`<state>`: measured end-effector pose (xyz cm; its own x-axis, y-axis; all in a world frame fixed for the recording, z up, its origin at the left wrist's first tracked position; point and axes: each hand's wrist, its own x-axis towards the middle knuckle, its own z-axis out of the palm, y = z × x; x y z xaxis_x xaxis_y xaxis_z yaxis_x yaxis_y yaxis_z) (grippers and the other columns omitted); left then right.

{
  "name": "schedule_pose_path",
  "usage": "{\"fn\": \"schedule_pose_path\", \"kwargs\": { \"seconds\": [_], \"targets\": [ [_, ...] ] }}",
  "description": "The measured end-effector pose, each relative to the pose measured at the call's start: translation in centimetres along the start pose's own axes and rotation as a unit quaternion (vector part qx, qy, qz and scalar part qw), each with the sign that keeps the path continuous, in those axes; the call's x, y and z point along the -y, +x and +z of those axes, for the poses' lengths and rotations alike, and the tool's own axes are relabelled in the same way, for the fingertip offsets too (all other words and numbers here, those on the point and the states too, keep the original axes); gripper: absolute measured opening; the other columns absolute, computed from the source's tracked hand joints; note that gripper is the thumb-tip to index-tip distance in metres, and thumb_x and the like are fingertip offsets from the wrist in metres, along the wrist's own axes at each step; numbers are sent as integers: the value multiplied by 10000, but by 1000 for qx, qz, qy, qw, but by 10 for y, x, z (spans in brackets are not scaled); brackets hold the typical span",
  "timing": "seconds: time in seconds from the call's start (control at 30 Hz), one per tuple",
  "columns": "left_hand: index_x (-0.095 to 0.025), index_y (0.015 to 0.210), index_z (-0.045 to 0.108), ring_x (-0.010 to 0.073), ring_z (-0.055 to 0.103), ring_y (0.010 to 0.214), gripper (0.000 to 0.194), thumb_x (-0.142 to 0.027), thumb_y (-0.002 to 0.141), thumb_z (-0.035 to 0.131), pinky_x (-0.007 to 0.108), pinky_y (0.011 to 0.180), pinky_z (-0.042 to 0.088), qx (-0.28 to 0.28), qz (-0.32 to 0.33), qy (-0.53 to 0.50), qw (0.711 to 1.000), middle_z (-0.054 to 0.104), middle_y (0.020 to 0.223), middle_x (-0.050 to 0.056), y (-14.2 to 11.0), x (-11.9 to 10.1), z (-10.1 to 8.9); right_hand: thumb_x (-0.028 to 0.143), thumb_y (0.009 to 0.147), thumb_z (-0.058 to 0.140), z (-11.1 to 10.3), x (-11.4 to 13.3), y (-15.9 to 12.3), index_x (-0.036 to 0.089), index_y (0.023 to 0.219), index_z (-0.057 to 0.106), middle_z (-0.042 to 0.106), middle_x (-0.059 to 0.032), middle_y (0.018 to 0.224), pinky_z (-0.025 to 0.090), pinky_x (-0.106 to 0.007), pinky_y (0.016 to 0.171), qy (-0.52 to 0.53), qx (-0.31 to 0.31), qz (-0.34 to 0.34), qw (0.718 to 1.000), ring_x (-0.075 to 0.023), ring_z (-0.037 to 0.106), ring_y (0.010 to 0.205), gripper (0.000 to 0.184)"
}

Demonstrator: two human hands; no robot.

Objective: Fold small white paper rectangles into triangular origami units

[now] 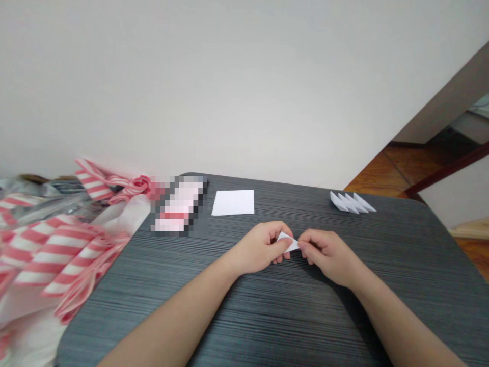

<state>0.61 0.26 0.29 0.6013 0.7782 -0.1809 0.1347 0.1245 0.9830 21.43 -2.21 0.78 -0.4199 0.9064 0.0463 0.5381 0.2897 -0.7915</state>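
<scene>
A small piece of white folded paper [284, 237] is held between both hands above the middle of the table. My left hand [263, 247] is closed on its left part, thumb on top and fingers underneath. The pointed right end sits in a pinch of my right hand [328, 255], thumb against forefinger. Fingers cover parts of the paper, so its full shape is hidden. Beyond my left hand lies a flat stack of white paper sheets [233, 203]. Several folded white paper pieces [352, 202] stand in a nested row at the far right.
The dark wood-grain table [244, 316] has rounded corners and backs onto a pale wall [244, 92]. A pixelated flat object [179, 204] lies at its far left. Red-and-white striped cloth bundles [57, 250] are heaped beside the left edge. Wooden floor [378, 171] shows at right.
</scene>
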Motion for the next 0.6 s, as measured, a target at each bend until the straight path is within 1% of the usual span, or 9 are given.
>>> {"fn": "schedule_pose_path", "kwargs": {
  "seconds": [0.17,0.27,0.33,0.5,0.6],
  "targets": [
    [-153,938,573,83,549,533,211,-362,909,569,192,506,432,-5,-6,-33,999,638,695,-3,1,-1,0,203,920,521,0,2,-1,196,708,584,584,24,615,391,-234,558,0,-40,-8,999,-123,526,566,221],
    [-147,868,566,75,529,517,231,-370,923,553,189,507,425,-2,-7,-33,999,628,671,-4,0,-3,-1,209,926,515,0,3,-1,196,702,578,565,27,607,388,-239,559,12,-59,7,998,-124,512,564,233],
    [-146,826,557,74,523,515,241,-365,927,546,188,506,420,-3,-10,-22,1000,624,656,-4,0,-4,-1,203,927,507,0,3,-1,195,696,568,560,29,602,389,-238,561,21,-54,19,998,-124,511,566,239],
    [-148,828,557,79,533,532,236,-360,931,539,191,517,426,-2,-12,1,1000,629,667,-1,-1,-4,-1,213,938,496,0,4,0,194,695,559,556,34,596,385,-237,560,19,-13,27,999,-119,513,558,253],
    [-147,829,557,78,533,529,237,-357,935,535,189,513,424,0,-12,1,1000,629,667,-2,-1,-3,-1,215,936,509,-1,4,1,193,700,567,557,35,597,380,-237,558,11,-14,24,1000,-117,515,555,244]
  ]
}}
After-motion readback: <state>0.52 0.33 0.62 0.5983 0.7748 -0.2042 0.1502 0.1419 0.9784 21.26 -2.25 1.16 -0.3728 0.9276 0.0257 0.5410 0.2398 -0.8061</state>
